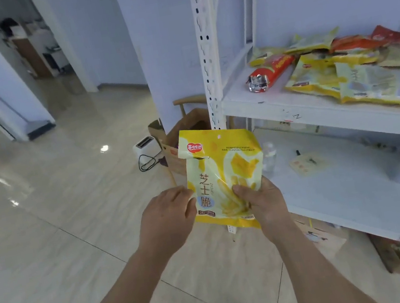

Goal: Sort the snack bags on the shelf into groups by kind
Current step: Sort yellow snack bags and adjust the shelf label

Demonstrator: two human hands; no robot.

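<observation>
Closest to the camera, both hands held one yellow snack bag (pixel 224 176) upright in front of the shelf post (pixel 204 43), out in the air and clear of the shelf. The right hand (pixel 262 200) was clamped on the bag's lower right corner, thumb across the front. The left hand (pixel 169 217) touched the lower left edge with its fingers curled; whether it truly pinched the bag or only steadied it could not be told from this angle. The hold was low on a tall, slippery pouch, so the top could flop or the bag could slide out and drop to the tiled floor (pixel 73 227).

Farther off, on the upper shelf board (pixel 251 99), the other yellow bags (pixel 336 82) lay overlapped near a red bag (pixel 270 70), with more red bags (pixel 371 39) behind. That pile looked loose. Setting this bag down carelessly could push a neighbour over the front edge, or land yellow on red and blur the groups.
</observation>
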